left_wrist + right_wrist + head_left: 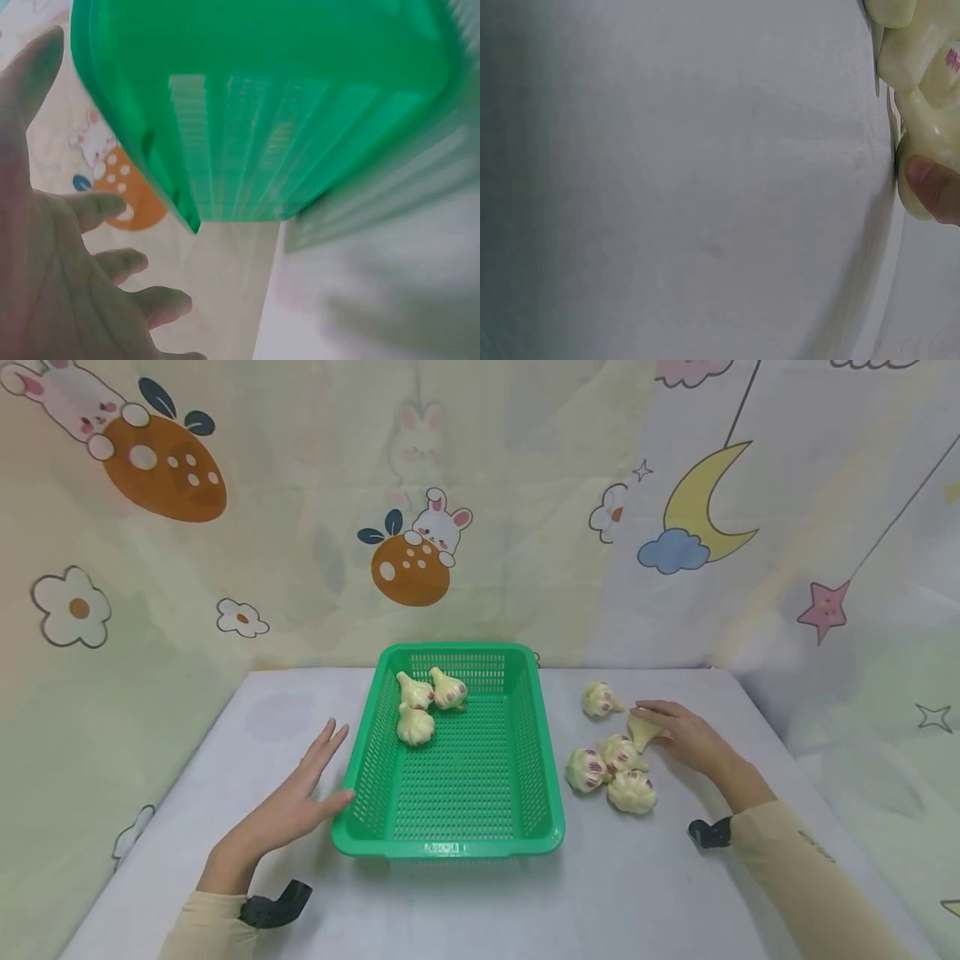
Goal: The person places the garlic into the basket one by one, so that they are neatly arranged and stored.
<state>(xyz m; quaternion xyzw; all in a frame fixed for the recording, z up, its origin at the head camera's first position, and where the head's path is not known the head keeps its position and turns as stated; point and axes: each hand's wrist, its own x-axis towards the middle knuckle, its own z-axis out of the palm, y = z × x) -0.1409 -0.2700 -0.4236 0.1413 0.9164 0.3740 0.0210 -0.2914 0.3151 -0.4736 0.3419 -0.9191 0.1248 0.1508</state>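
My right hand (692,739) pinches a garlic bulb (642,730) on the right side of the table, its fingers over the top. In the right wrist view the thumb (934,187) presses on pale garlic (930,139) at the frame's edge. Several more garlic bulbs (632,791) lie just left of that hand. A green plastic basket (450,848) stands mid-table, with three garlic bulbs (416,725) in its far left corner. Beside the basket's left wall, my left hand (288,810) is spread and holds nothing; whether its thumb touches the rim I cannot tell.
A white cloth covers the table (622,893). Behind it hangs a patterned curtain (525,527) with rabbits, flowers and a moon. Each sleeve has a black wrist device (276,906) at its cuff. One garlic bulb (600,699) lies farther back, apart from the cluster.
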